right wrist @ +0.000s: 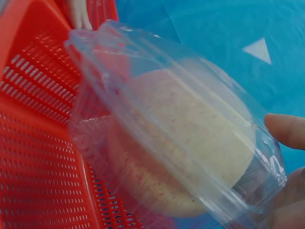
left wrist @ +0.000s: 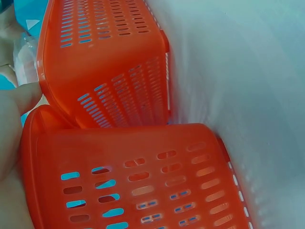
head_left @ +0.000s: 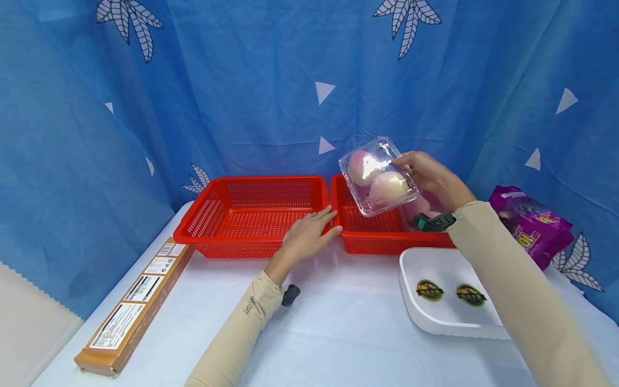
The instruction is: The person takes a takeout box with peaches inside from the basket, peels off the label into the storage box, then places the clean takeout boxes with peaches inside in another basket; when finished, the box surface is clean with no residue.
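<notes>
My right hand (head_left: 423,167) grips the edge of a clear plastic box (head_left: 360,196) and holds it tilted above the right red basket (head_left: 382,240). Two pale pink-yellow peaches (head_left: 388,186) show through its lid; one peach (right wrist: 205,114) fills much of the right wrist view. Below the right hand, more peaches (head_left: 418,206) lie in that basket, partly hidden by the arm. My left hand (head_left: 307,235) rests on the near corner of the left red basket (head_left: 246,248), fingers extended toward the gap between the baskets. In the left wrist view its thumb (left wrist: 28,97) touches a basket rim.
A white tray (head_left: 411,309) with two dark oval stickers stands at front right. Behind the right arm lies a purple bag (head_left: 537,228). Along the table's left side is a long brown box (head_left: 132,306). A blue curtain (head_left: 271,91) hangs behind the baskets.
</notes>
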A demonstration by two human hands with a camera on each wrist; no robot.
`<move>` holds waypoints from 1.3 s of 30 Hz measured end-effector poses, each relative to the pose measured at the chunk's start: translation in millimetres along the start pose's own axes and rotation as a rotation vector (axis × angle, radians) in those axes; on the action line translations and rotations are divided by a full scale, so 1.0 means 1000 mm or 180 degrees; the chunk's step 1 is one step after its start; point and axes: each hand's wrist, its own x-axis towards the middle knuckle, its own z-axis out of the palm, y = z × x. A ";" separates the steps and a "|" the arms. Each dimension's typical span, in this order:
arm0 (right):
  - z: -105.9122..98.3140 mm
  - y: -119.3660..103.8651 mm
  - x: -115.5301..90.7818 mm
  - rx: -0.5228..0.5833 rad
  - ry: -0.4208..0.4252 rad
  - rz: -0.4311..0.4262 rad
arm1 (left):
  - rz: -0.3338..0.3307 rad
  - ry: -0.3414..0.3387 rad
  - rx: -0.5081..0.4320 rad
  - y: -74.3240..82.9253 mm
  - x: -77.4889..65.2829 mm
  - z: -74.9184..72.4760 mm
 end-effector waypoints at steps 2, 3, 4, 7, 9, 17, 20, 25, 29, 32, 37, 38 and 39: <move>-0.002 0.002 0.003 0.0038 -0.0030 0.0040 | -0.0001 -0.0005 0.0005 0.000 0.000 0.000; -0.003 0.003 0.004 0.0041 -0.0043 0.0051 | 0.0006 -0.0004 0.0000 0.000 0.000 0.000; -0.004 0.004 0.006 0.0049 -0.0050 0.0062 | 0.0008 -0.0003 0.0001 0.000 0.000 0.001; -0.008 0.009 0.010 0.0081 -0.0058 0.0110 | 0.0004 -0.0004 -0.0008 0.000 -0.001 0.001; -0.009 0.013 0.012 0.0110 -0.0069 0.0152 | -0.0008 -0.0009 -0.0002 0.001 -0.002 0.001; -0.006 0.024 0.006 0.0129 0.0102 0.0884 | -0.0042 -0.0011 0.0011 0.001 -0.004 0.000; -0.004 0.029 0.006 0.0049 0.0177 0.1005 | -0.0032 -0.0001 0.0022 0.001 -0.004 0.000; -0.001 0.038 0.008 -0.0132 0.0291 0.1048 | -0.0034 0.0008 0.0016 0.000 -0.005 0.000; 0.003 0.045 0.009 -0.0186 0.0443 0.1062 | -0.0048 0.0000 0.0028 -0.001 -0.005 0.001; 0.006 0.050 0.010 -0.0269 0.0593 0.1070 | -0.0057 -0.0019 0.0049 0.000 -0.005 0.001; 0.010 0.056 0.011 -0.0535 0.0741 0.1088 | -0.0050 -0.0031 0.0073 0.001 -0.006 0.001; 0.011 0.057 0.012 -0.0579 0.0744 0.1088 | -0.0042 -0.0027 0.0073 0.001 -0.006 0.001; 0.011 0.057 0.013 -0.0590 0.0721 0.1090 | -0.0034 -0.0026 0.0074 0.001 -0.006 0.000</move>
